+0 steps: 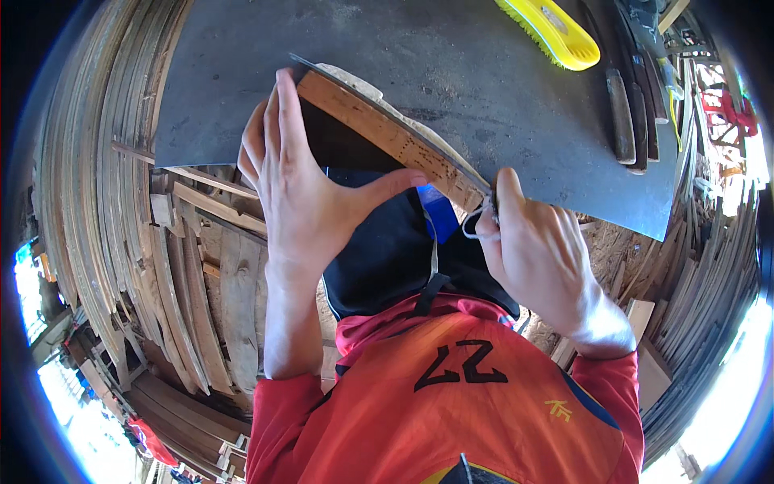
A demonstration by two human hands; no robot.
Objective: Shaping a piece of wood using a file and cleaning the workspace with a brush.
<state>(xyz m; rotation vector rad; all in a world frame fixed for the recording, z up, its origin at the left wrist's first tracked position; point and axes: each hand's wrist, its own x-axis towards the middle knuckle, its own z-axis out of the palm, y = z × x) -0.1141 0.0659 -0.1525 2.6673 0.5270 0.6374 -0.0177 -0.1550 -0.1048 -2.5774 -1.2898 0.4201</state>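
My left hand [294, 194] spans the left end of a wooden block [379, 129], thumb on its lower edge and long fingers at its far end. A long, thin dark blade [447, 153] lies along the block's upper edge, beside a pale, uneven piece [347, 77] behind it. My right hand [540, 258] is closed at the blade's right end, with a pale cord [476, 230] looped by the fingers; exactly what sits inside that grip is partly hidden. The block rests at the near edge of a grey metal tabletop [218, 97].
A yellow brush [556, 32] lies at the table's back right, beside several long tools with dark handles [621, 121]. Stacked timber strips [89, 202] fill the left side, and more [709, 323] stand at the right. A blue strap [435, 214] hangs below the block.
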